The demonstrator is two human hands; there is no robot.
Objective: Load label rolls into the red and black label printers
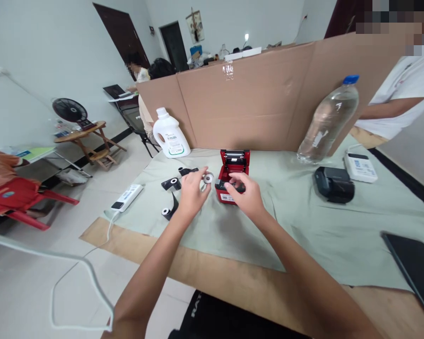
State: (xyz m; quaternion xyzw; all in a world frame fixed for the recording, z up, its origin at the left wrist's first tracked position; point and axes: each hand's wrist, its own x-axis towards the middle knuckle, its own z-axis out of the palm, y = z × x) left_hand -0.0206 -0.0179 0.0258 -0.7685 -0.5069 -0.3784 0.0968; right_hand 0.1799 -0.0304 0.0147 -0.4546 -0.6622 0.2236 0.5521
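L hand [193,190]: pinching white roll [207,179], best we hold it sq. & uncrushed | R hand [249,194]: at open red printer [226,197], can't tell grip; we steady base

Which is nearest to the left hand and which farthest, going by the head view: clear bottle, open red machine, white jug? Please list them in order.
Nearest to the left hand first:
1. Open red machine, just to its right.
2. White jug, beyond it and slightly left, by the cardboard.
3. Clear bottle, far over on the right.
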